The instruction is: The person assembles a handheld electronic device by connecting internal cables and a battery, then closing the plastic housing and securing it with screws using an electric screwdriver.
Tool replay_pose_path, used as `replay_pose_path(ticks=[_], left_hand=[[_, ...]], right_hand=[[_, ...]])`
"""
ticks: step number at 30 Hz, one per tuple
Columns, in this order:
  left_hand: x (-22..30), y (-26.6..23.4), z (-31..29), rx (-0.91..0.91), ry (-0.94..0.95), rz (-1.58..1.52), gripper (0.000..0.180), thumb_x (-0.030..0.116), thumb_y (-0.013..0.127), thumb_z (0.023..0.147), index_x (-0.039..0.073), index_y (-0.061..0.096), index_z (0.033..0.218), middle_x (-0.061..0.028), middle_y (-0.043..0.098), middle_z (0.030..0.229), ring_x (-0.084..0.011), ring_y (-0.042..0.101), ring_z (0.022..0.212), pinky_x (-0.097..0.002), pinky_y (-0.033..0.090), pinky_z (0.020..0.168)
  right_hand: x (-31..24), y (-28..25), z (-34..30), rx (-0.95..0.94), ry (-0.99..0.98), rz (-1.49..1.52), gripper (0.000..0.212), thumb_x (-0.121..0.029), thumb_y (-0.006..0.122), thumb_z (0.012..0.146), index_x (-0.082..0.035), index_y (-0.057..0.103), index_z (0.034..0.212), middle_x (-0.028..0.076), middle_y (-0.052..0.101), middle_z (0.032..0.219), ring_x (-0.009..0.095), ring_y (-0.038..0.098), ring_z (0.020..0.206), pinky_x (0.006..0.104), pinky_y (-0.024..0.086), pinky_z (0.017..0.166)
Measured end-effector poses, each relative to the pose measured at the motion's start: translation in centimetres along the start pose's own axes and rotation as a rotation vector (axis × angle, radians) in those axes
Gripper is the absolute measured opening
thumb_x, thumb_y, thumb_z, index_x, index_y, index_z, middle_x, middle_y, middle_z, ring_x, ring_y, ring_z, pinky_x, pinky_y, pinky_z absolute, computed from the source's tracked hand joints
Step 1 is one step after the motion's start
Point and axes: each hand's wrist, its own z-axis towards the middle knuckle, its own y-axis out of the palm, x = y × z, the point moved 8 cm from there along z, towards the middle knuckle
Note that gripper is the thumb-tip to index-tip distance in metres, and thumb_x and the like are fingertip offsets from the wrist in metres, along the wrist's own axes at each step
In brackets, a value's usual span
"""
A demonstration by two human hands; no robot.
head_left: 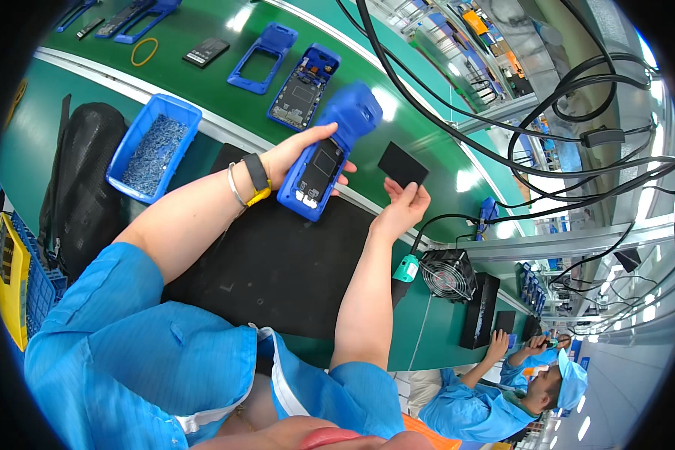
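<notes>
My left hand [296,154] is closed around a blue handheld terminal [356,112], thumb on its near side and fingertips showing past the far edge. The terminal is tilted over the front of the green bench, with a dark recess in its lower half. To the right, my right hand [403,211] pinches a thin black rectangular panel [403,165] by its lower edge, apart from the terminal. Beyond the left hand lie an opened blue housing with its inner parts exposed [300,94], an empty blue frame [266,60] and a dark battery [206,52].
A black mat [277,262] lies before me. At left are a blue bin [115,176] of small screws and a black bag [90,165]. Right are a green-and-black tool [406,268], a fan [448,276] and hanging cables [502,135]. A co-worker [495,405] sits at lower right.
</notes>
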Motion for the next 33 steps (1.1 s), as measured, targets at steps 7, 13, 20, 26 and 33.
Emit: replay_pose_path(ticks=[7, 13, 20, 26, 33], left_hand=[[1.2, 1.0, 0.0, -0.012, 0.126, -0.034, 0.054, 0.045, 0.047, 0.091, 0.005, 0.046, 0.127, -0.0168, 0.055, 0.121, -0.0274, 0.057, 0.107, -0.0434, 0.048, 0.089], [2.4, 0.3, 0.0, 0.038, 0.306, 0.053, 0.056, 0.047, 0.042, 0.092, 0.007, 0.043, 0.132, -0.0124, 0.052, 0.126, -0.0243, 0.053, 0.114, -0.0397, 0.045, 0.094], [3.6, 0.6, -0.6, 0.113, 0.582, 0.57, 0.061, 0.05, 0.042, 0.093, 0.009, 0.033, 0.139, -0.0006, 0.043, 0.135, -0.0174, 0.04, 0.126, -0.0381, 0.028, 0.106], [5.0, -0.5, -0.8, 0.111, 0.558, 0.258, 0.052, 0.044, 0.055, 0.089, 0.015, 0.042, 0.13, -0.0008, 0.054, 0.122, -0.0155, 0.053, 0.111, -0.0343, 0.041, 0.095], [3.6, -1.2, -0.8, 0.314, 0.351, 0.433, 0.048, 0.039, 0.064, 0.084, 0.004, 0.054, 0.116, -0.0047, 0.062, 0.107, -0.012, 0.06, 0.095, -0.0285, 0.046, 0.088]], right_hand=[[1.6, 2.7, 0.1, -0.218, -0.264, -0.593, 0.04, 0.002, 0.053, 0.083, -0.004, 0.047, 0.123, 0.017, 0.048, 0.13, 0.027, 0.048, 0.119, 0.0366, 0.038, 0.099], [3.1, 3.9, -2.2, -0.431, 0.263, -0.093, 0.031, -0.023, 0.053, 0.093, -0.002, 0.053, 0.115, 0.009, 0.062, 0.104, 0.019, 0.061, 0.095, 0.0316, 0.048, 0.079], [4.1, 5.9, -4.4, -0.432, 0.589, 0.527, 0.036, -0.03, 0.048, 0.095, 0.0, 0.052, 0.115, 0.009, 0.061, 0.11, 0.02, 0.059, 0.099, 0.0338, 0.048, 0.085], [3.5, -0.4, 0.7, -0.099, 0.327, 0.401, 0.026, -0.028, 0.055, 0.093, -0.003, 0.055, 0.097, 0.005, 0.059, 0.093, 0.015, 0.059, 0.085, 0.0296, 0.048, 0.076], [3.1, -2.9, 1.9, -0.123, 0.207, 0.162, 0.036, -0.037, 0.051, 0.094, -0.002, 0.056, 0.095, 0.004, 0.061, 0.091, 0.014, 0.06, 0.082, 0.0288, 0.048, 0.073]])
